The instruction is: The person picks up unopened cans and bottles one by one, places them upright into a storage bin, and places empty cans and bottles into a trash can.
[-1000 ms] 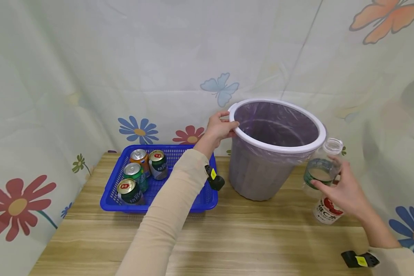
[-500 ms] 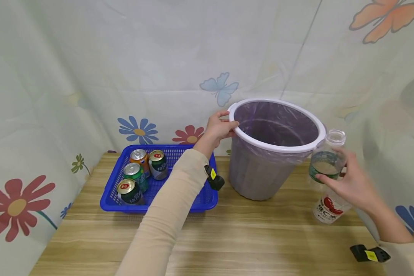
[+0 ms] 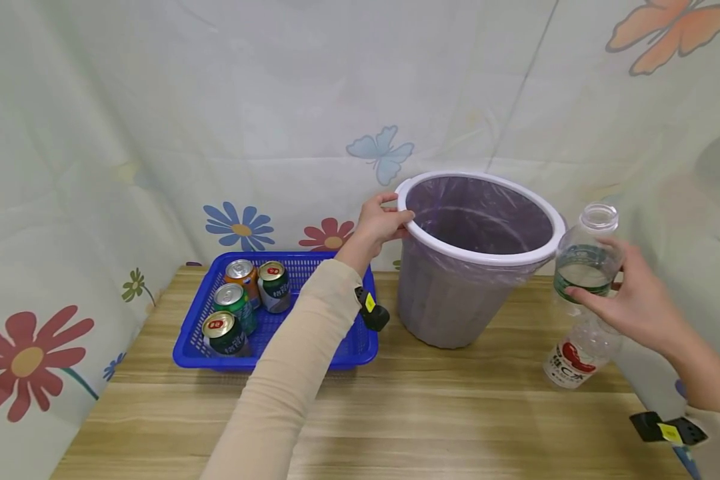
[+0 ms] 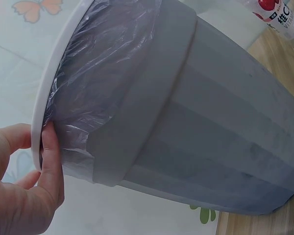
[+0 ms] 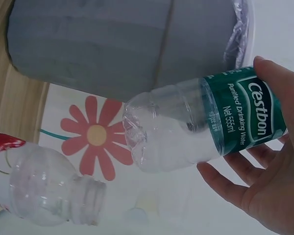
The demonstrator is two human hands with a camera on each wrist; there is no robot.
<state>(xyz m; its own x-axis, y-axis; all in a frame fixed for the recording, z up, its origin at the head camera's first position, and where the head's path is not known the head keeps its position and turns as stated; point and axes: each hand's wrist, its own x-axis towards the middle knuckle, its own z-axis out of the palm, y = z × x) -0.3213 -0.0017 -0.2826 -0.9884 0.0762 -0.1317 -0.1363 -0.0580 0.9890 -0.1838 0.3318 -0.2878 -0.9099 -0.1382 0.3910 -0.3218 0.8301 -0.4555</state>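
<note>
My left hand [image 3: 381, 225] pinches the white rim [image 4: 45, 93] of a grey trash bin [image 3: 450, 307] lined with a thin purple-tinted bag [image 4: 103, 63]. In my right hand [image 3: 642, 303] is a clear, capless plastic water bottle [image 3: 588, 257] with a green label, gripped around its middle. It is raised above the table, just right of the bin. Below it stands a second clear capless bottle [image 3: 573, 363] with a white label and red fruit picture, apart from the held one in the right wrist view.
A blue plastic basket [image 3: 336, 363] on the left holds several drink cans [image 3: 231, 333]. The wood-grain table [image 3: 396, 420] reaches back to a white curtain [image 3: 276, 100] printed with flowers and butterflies.
My right hand has lifted the green-labelled bottle upward and to the right, away from the bin's side. My left hand and the bin have stayed in place.
</note>
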